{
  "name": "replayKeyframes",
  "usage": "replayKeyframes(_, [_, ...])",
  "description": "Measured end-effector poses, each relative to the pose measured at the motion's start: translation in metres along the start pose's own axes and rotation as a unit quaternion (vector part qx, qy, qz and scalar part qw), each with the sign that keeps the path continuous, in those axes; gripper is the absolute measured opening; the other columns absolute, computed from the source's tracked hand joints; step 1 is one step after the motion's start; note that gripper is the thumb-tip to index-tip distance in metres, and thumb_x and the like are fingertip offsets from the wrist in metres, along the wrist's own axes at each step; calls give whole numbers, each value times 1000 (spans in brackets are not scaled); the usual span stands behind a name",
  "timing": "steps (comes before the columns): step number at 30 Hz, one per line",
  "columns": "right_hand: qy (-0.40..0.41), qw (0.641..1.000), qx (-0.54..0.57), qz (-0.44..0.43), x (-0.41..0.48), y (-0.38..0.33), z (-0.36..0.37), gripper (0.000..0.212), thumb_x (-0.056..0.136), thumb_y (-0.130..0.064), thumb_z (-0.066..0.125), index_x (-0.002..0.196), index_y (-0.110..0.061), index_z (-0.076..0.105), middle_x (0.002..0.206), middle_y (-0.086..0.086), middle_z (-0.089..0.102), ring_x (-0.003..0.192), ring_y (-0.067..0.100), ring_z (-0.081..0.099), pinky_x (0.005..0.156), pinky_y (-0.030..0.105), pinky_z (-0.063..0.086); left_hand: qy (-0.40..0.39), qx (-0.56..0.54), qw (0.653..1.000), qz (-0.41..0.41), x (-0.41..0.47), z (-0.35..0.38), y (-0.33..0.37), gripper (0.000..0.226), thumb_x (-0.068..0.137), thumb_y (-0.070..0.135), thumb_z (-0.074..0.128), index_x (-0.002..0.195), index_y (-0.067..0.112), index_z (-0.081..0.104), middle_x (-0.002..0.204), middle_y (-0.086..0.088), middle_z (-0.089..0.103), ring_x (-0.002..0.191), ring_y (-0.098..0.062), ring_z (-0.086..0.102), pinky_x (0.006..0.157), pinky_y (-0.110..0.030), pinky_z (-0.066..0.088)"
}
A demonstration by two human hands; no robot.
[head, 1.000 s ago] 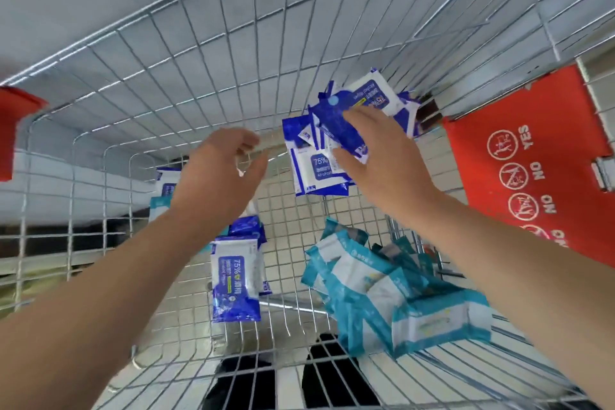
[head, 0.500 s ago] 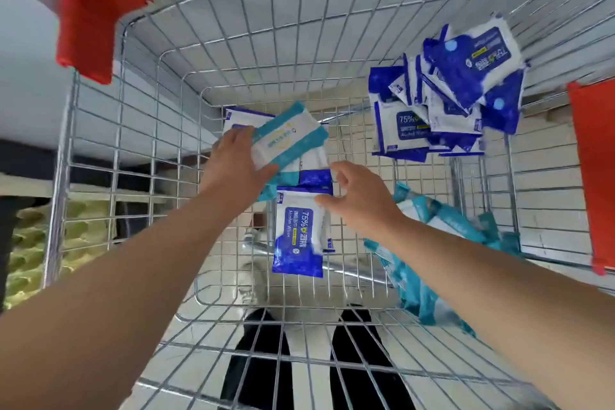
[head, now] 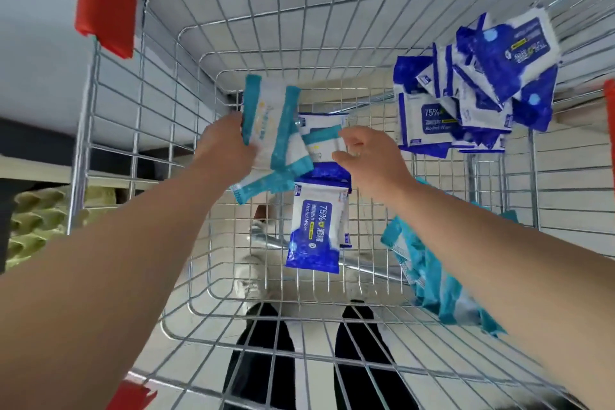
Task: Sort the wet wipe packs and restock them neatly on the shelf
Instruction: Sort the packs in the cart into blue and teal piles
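Note:
Inside a wire shopping cart (head: 186, 150), my left hand (head: 226, 146) grips a teal-and-white wet wipe pack (head: 269, 130), lifted on edge, with another teal pack (head: 263, 185) hanging below it. My right hand (head: 369, 156) pinches a second teal-striped pack (head: 321, 140) just to the right. A dark blue 75% alcohol wipe pack (head: 314, 230) lies on the cart floor below both hands. Several blue packs (head: 472, 90) are heaped in the far right corner. Several teal packs (head: 429, 273) lie under my right forearm.
Red plastic corner guards (head: 113, 0) cap the cart's rim at upper left, and a red panel edge (head: 610, 130) shows at right. Black trouser legs (head: 263, 359) show through the cart floor. Yellow-green goods (head: 36, 220) sit on a low shelf at left.
My right hand left the blue heap and came to the cart's middle. My left hand picked up a teal pack and raised it on edge. The view swung left.

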State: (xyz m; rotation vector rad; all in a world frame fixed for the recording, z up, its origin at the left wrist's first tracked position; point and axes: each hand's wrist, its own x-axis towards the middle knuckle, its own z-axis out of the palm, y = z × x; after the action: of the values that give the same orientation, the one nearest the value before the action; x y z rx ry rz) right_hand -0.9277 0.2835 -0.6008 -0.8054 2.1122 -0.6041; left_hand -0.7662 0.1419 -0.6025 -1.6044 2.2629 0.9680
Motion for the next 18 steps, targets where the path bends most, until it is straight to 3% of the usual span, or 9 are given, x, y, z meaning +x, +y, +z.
replayKeyframes(3, [4, 999, -48, -24, 6, -5, 2, 39, 92, -14, 59, 131, -13, 55, 129, 8, 56, 120, 21, 52, 105, 32, 39, -34, 72, 997, -12, -8, -4, -2, 30, 84, 1, 53, 114, 3, 52, 108, -19, 54, 97, -37, 57, 77, -40, 48])
replayKeyframes(7, [12, 999, -50, -8, 11, -9, 5, 41, 90, -11, 60, 131, -15, 54, 129, 6, 55, 113, 19, 55, 98, 32, 45, -92, 102, 990, -42, -20, 4, 4, 49, 83, 4, 58, 129, 5, 40, 128, -19, 34, 110, -38, 52, 82, -36, 43])
replayKeyframes(10, [7, 999, -41, 6, 13, -8, 8, 44, 89, -7, 58, 132, -13, 52, 117, 6, 59, 94, 16, 59, 83, 32, 52, -79, 145, 986, -20, -20, 11, 6, 67, 81, 36, 66, 134, 8, 36, 131, -17, 33, 121, -36, 40, 99, -42, 39])
replayKeyframes(12, [15, 999, -32, 9, 15, -6, 8, 43, 88, -5, 58, 130, -15, 52, 110, 4, 57, 91, 13, 55, 75, 26, 49, -63, 215, 975, 6, -15, 16, 7, 81, 79, 58, 63, 135, 6, 36, 135, -17, 33, 125, -35, 34, 105, -44, 34])
replayKeyframes(15, [16, 999, 7, 32, 17, -4, 6, 41, 86, -4, 60, 125, -16, 53, 104, 3, 60, 87, 13, 56, 59, 15, 42, -67, 197, 978, 8, -11, 22, 6, 82, 75, 62, 68, 128, 7, 40, 126, -14, 46, 118, -32, 43, 100, -43, 39])
replayKeyframes(18, [8, 995, 64, 72, 15, -1, 5, 41, 83, -3, 64, 120, -13, 51, 104, 5, 62, 88, 15, 59, 50, 14, 40, -77, 32, 996, -39, -20, 21, 1, 64, 75, 38, 79, 119, 9, 43, 106, -7, 56, 96, -27, 54, 79, -37, 46])
